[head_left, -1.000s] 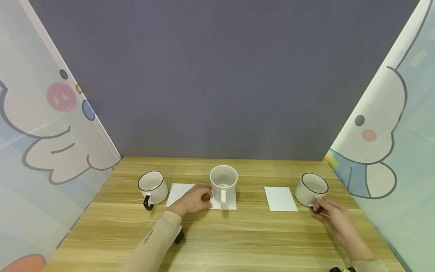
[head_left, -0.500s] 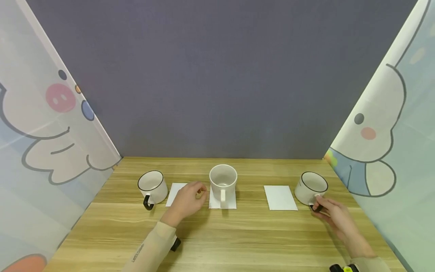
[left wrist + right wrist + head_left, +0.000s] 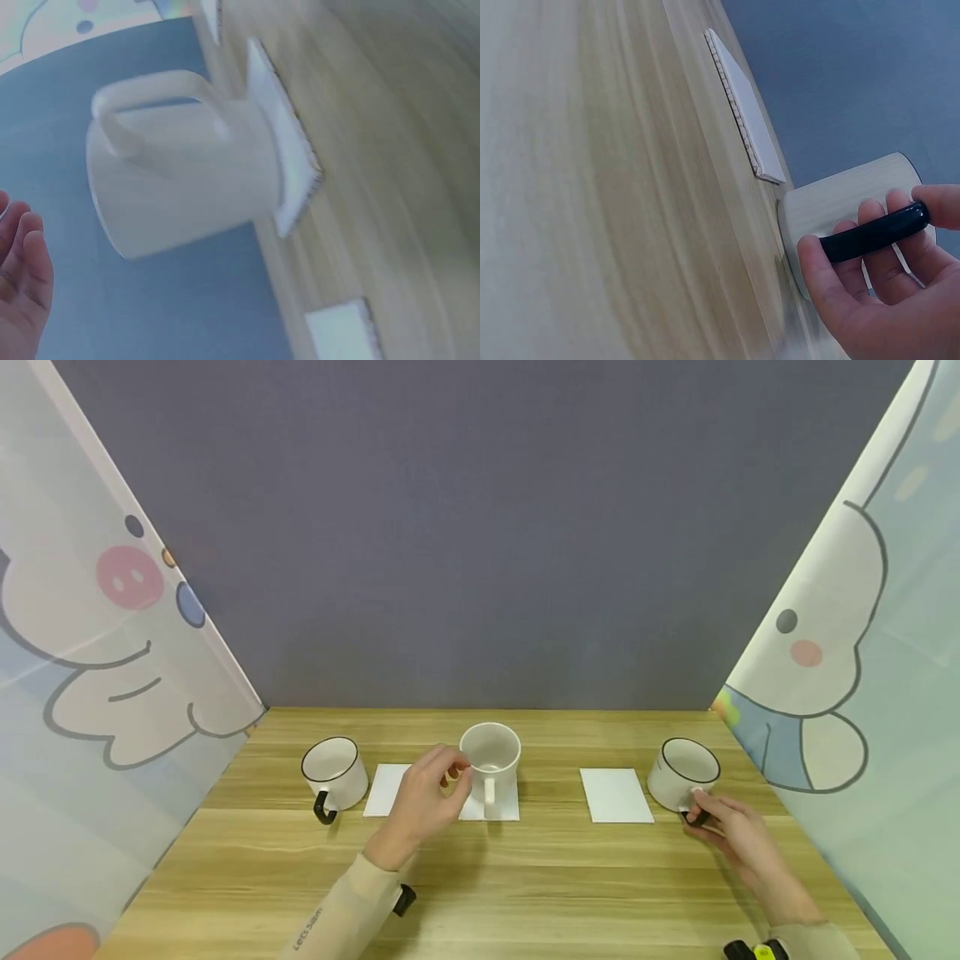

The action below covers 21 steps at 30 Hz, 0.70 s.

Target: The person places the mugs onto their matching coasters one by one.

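A plain white mug [image 3: 501, 768] stands upright on a white square card [image 3: 512, 808] at the middle of the table, its handle toward me. My left hand [image 3: 422, 800] hovers just left of it, fingers loosely bent and holding nothing. In the left wrist view those fingers [image 3: 34, 259] show apart from the mug's rim. On the right, my right hand [image 3: 738, 843] grips the black handle [image 3: 874, 234] of a white mug with a dark rim [image 3: 671, 785]. That mug sits upright on the wood beside another white square card [image 3: 617, 796].
A second dark-rimmed mug [image 3: 341, 781] with a black handle stands at the left. Next to it lies a third white card [image 3: 384, 789], partly hidden by my left hand. A grey panel [image 3: 480, 543] closes off the back of the wooden table [image 3: 540, 893]; printed curtains hang at both sides.
My left hand has let go of the middle card's left edge, drawn back leftward, then risen toward the plain mug. The right hand stays on its handle and the mugs have not moved.
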Available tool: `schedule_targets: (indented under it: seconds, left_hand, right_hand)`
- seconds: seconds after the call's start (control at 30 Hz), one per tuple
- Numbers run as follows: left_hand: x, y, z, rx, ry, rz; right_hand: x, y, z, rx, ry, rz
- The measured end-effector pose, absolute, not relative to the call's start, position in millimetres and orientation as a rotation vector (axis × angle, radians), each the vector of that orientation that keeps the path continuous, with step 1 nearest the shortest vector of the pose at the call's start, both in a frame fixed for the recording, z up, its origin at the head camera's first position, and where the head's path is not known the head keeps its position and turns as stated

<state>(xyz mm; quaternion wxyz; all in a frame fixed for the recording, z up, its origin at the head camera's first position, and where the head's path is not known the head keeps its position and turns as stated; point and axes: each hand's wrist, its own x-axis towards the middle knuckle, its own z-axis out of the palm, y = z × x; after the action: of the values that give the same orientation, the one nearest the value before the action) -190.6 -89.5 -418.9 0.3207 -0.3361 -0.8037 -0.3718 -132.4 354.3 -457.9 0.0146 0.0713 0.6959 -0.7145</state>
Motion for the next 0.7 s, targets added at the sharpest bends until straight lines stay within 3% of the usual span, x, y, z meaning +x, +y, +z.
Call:
schedule_targets:
  seconds: [0.7]
  left_hand:
    - [-182,-31,-388,-0.946,-2.245,-0.907]
  right_hand:
    - [-134,355,-460,0.217,2.154,-2.238]
